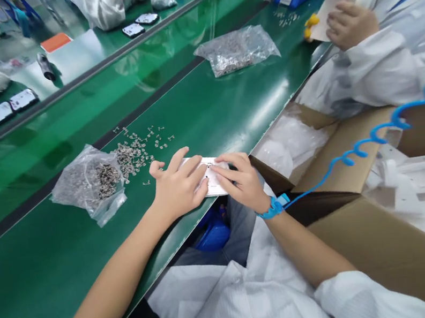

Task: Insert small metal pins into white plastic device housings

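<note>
A flat white plastic plate (213, 183) lies at the front edge of the green bench, between my two hands. My left hand (179, 183) reaches over its left side, fingers and thumb on the plate and the little finger raised. From the right, my right hand (244, 182) grips the plate's other end, its fingertips on the top face. What these fingertips touch is too small to make out. Beyond my left hand, small metal clips (130, 156) lie in a loose heap, spilling from a clear plastic bag (88, 185). A blue wrist strap (274, 207) circles my right wrist.
A coiled blue cord (347, 160) runs from the strap to the right. Open cardboard boxes (352, 211) with white parts stand beside me. Another clear bag (237, 49) lies farther along the bench (172, 111). A co-worker's hand (351, 24) holds a white part at right.
</note>
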Tool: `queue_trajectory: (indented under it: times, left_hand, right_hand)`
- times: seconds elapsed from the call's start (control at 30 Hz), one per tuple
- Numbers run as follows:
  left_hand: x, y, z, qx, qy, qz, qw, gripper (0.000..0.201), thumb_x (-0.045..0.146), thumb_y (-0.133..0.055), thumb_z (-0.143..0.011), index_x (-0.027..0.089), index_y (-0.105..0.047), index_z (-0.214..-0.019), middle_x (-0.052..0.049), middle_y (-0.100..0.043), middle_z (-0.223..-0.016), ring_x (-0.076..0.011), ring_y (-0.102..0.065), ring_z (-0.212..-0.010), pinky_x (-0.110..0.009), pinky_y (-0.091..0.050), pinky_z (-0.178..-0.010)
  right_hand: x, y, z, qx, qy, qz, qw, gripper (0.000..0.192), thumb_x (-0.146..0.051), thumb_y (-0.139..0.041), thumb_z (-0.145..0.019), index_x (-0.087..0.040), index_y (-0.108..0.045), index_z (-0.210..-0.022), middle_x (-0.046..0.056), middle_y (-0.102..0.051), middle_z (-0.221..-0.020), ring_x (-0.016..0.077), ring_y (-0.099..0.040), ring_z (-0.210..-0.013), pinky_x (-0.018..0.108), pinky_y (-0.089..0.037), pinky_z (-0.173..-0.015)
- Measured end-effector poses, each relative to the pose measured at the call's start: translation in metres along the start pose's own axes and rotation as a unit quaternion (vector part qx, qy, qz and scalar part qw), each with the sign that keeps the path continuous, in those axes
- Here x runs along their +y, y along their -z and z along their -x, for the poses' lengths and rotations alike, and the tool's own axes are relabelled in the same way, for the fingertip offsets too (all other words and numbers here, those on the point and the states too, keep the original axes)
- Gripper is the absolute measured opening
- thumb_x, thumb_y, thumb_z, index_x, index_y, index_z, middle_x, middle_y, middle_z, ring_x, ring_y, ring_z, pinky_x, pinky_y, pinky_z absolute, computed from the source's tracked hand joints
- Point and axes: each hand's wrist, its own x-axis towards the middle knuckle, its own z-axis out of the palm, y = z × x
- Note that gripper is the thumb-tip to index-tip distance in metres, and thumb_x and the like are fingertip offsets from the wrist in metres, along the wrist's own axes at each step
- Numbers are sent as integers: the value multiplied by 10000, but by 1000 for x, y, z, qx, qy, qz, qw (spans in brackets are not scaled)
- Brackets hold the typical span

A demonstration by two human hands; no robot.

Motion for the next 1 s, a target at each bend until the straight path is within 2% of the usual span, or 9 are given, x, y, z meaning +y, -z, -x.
queue_trajectory:
  times: [0.23, 0.43, 0.6, 0.7, 0.8, 0.9, 1.0]
  left_hand:
    - [3, 3, -2, -25, -10, -38, 999, 236, 290, -530, -989, 323, -688, -1161, -9, -688, -1315, -359, -504, -1356, -561, -217, -950]
    - [6, 0, -2, -5, -24, -72, 997, 221, 273, -486, -1014, 300, -660, -1147, 6, -692, -1323, -323, -530, -1324, -550, -206, -882]
    - [6, 1, 1, 3, -34, -88, 996, 199, 272, -485, -1022, 293, -636, -1149, 18, -683, -1333, -312, -521, -1328, -539, -195, -915]
    - [4, 6, 4, 6, -42, -88, 995, 185, 295, -496, -1023, 295, -622, -1159, 20, -687, -1316, -309, -522, -1317, -537, -180, -950]
    - [2, 9, 7, 11, -46, -84, 995, 187, 288, -496, -1015, 280, -612, -1161, 15, -699, -1286, -306, -537, -1289, -529, -180, -955]
    - [2, 11, 8, 9, -47, -98, 994, 187, 273, -487, -1012, 273, -626, -1137, 4, -707, -1261, -297, -552, -1268, -515, -191, -937]
    - [4, 11, 7, 2, -52, -105, 993, 185, 279, -493, -1008, 275, -646, -1112, -14, -713, -1230, -292, -562, -1256, -486, -221, -888]
  right_hand:
    - [-3, 1, 0, -2, -18, -2, 1000, 329, -199, -565, -975, -327, -757, -1210, 72, -675, -1230, 282, -585, -1146, 532, -488, -1006]
    - [-5, 4, -2, -19, 4, 39, 999, 321, -193, -573, -975, -309, -750, -1216, 79, -672, -1254, 297, -568, -1145, 520, -501, -973]
    - [-4, 14, -4, -55, 19, 70, 996, 261, -230, -606, -962, -313, -760, -1156, 63, -705, -1239, 308, -589, -1138, 530, -485, -966]
    - [4, 18, -18, -28, -4, -9, 1000, 219, -241, -566, -984, -280, -751, -1094, 60, -742, -1112, 258, -660, -1044, 457, -527, -915]
    - [16, 17, -51, -12, -26, -57, 998, 179, -233, -560, -973, -232, -735, -1006, 57, -754, -973, 226, -688, -927, 397, -545, -853]
    - [22, 12, -88, -110, 18, -82, 990, 142, -235, -583, -935, -213, -720, -904, 47, -742, -918, 207, -680, -867, 367, -542, -831]
    - [23, 10, -107, -212, 67, -123, 967, 137, -250, -636, -875, -195, -719, -969, 69, -726, -1020, 211, -677, -914, 364, -546, -841]
